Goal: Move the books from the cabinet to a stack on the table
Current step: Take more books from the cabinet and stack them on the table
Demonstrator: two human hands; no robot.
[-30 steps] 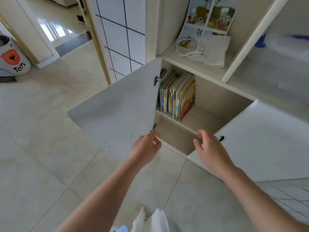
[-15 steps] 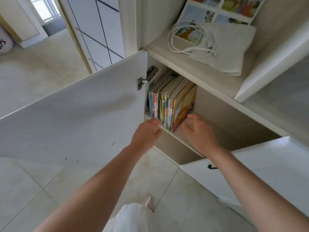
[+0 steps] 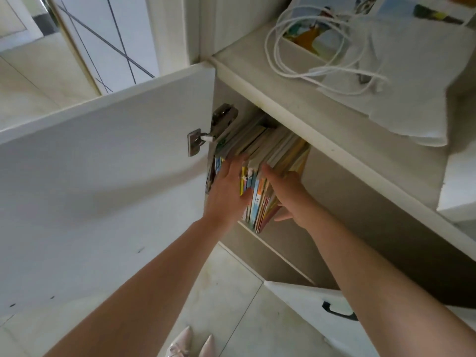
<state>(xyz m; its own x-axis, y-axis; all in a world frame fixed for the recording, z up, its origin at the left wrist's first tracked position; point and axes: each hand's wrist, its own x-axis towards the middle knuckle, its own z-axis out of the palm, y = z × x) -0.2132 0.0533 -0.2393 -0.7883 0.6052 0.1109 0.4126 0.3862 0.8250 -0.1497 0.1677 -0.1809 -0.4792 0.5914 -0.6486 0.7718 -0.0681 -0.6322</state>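
A row of thin colourful books (image 3: 260, 176) stands upright on the inner shelf of the open cabinet (image 3: 322, 191), leaning left. My left hand (image 3: 226, 191) lies flat against the spines on the row's left part, fingers pushed in among them. My right hand (image 3: 288, 194) presses on the right side of the row, thumb on the spines and fingers behind the outermost book. Together the two hands clamp part of the row between them. No table is in view.
The left cabinet door (image 3: 103, 176) stands swung wide open beside my left arm, its hinge (image 3: 206, 135) near the books. The right door (image 3: 322, 305) with a black handle is open below. A white cable (image 3: 309, 60) and cloth (image 3: 412, 81) lie on the ledge above.
The view has come closer to the cabinet. Both hands moved forward from the shelf's front edge onto the books and now press the row from both sides.
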